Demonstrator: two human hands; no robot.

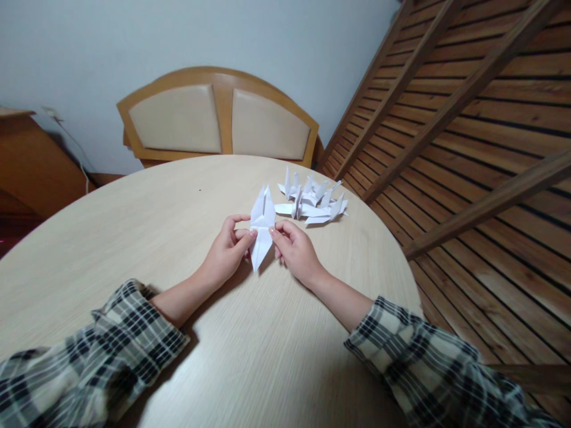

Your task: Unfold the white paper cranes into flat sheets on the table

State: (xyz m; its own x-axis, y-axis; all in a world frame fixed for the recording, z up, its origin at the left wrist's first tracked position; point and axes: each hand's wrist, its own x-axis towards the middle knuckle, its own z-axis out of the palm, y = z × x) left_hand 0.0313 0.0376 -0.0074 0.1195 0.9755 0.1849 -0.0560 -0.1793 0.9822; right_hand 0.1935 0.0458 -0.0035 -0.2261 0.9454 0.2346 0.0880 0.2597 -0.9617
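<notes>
A folded white paper (262, 224), long and diamond-shaped with two points at its far end and one at its near end, is held upright-lengthwise over the table. My left hand (228, 246) pinches its left edge, thumb on top near the middle crease. On the opposite edge, my right hand (295, 249) pinches the paper the same way, thumb on the face and fingers curled behind. Just beyond my right hand stand several white origami cranes (312, 199), bunched together with their wings overlapping.
The round pale wooden table (147, 232) lies under both hands. Behind it is a wooden headboard (227, 113) with cream panels against a wall. A slatted wooden partition (468, 131) slopes along the right, and a brown cabinet (35, 166) stands at the left.
</notes>
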